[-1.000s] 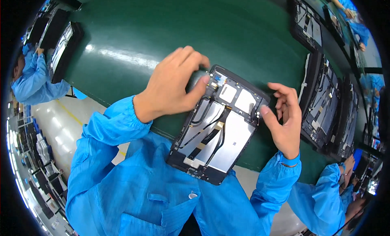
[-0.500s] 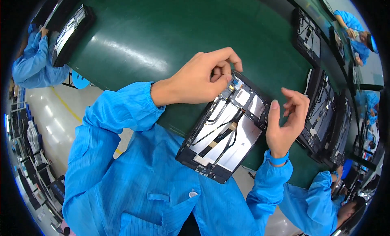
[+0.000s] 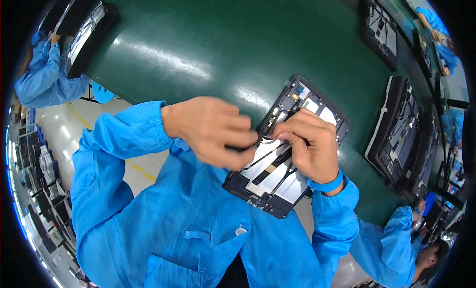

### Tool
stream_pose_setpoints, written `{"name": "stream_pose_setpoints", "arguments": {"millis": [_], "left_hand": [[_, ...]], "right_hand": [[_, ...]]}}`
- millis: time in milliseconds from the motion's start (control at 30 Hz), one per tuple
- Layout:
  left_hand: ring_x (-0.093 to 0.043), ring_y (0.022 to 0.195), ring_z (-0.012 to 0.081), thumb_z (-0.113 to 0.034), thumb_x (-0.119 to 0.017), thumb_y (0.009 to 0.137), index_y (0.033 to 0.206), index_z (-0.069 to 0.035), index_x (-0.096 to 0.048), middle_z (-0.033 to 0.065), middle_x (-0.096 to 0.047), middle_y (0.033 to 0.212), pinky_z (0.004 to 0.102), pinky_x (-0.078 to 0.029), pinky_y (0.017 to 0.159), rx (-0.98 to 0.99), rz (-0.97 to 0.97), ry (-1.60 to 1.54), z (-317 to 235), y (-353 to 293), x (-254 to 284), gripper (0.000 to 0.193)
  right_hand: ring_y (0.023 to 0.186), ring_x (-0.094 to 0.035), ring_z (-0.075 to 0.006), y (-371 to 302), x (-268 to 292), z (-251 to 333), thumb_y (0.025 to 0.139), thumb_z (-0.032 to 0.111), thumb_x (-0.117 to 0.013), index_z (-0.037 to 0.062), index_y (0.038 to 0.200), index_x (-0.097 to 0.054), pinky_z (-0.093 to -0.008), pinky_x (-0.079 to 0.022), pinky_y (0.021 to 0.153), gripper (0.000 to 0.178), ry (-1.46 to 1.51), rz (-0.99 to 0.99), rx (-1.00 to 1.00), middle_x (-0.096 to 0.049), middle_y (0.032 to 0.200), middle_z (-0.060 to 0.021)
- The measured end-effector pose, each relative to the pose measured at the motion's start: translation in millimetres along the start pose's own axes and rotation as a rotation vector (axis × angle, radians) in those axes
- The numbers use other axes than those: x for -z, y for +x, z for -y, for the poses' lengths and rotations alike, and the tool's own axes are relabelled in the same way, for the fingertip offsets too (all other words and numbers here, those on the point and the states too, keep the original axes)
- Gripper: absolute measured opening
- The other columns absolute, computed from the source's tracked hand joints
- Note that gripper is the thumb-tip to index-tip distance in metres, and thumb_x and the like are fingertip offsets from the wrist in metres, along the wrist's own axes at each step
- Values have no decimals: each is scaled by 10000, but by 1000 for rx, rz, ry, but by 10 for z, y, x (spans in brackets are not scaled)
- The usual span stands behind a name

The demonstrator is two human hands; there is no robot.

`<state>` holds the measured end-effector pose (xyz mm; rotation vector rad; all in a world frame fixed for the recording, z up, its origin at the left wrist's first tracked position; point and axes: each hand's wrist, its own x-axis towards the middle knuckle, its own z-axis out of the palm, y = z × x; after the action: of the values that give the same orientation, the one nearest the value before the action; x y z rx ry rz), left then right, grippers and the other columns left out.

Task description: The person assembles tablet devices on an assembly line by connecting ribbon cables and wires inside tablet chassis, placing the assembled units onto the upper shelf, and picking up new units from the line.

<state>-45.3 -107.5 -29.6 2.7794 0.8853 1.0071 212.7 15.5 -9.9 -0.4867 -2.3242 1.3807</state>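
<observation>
An opened tablet (image 3: 280, 186) rests tilted at the table's near edge, its inside facing up. Silver battery surfaces, thin black cables and small circuit parts show in it. My right hand (image 3: 317, 144) reaches over its middle, thumb and fingers pinched together near the left side. Whatever sits in that pinch is too small or hidden to make out. My left hand (image 3: 213, 134) hovers by the tablet's left edge, fingers half curled and smeared by motion. A blue band (image 3: 327, 183) circles my right wrist.
More opened tablets stand along the right: one at the far right (image 3: 381, 30), others stacked nearer (image 3: 396, 139). Another tablet (image 3: 87, 35) lies far left on the green table (image 3: 223, 40). Co-workers in blue sit at left (image 3: 49, 85) and near right (image 3: 386, 248).
My left hand has left the tablet's top corner and moved down and left. My right hand has moved left from beside the tablet to over it, its fingers now pinched. The tablet has shifted slightly right.
</observation>
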Motion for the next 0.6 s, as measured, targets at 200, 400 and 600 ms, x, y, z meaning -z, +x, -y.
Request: {"name": "stream_pose_setpoints", "arguments": {"millis": [200,400,600], "left_hand": [[-678,953,255,-434,-687,1024,1101,-53,-747,132,-729,1174,346,-540,695,-194,147,-73,40,5,26,393],[-713,1012,283,-453,-690,1023,1080,-34,-761,161,-742,1208,362,-578,759,-195,153,-157,43,-33,34,429],[-749,975,307,-469,-677,1054,1098,-42,-796,206,-773,1204,403,-638,822,-210,168,-184,59,-25,22,445]], "right_hand": [[773,-700,-310,47,-21,-12,805,-145,-679,-21,908,-807,-404,-555,708,206,-18,-8,-14,-755,836,-155],[785,-717,-291,54,153,3,834,-106,-682,-10,894,-801,-391,-566,712,164,88,137,-77,-752,814,-137],[764,-750,-279,103,255,-14,859,-84,-682,-9,886,-809,-368,-576,694,150,121,251,-92,-763,813,-137]]}}
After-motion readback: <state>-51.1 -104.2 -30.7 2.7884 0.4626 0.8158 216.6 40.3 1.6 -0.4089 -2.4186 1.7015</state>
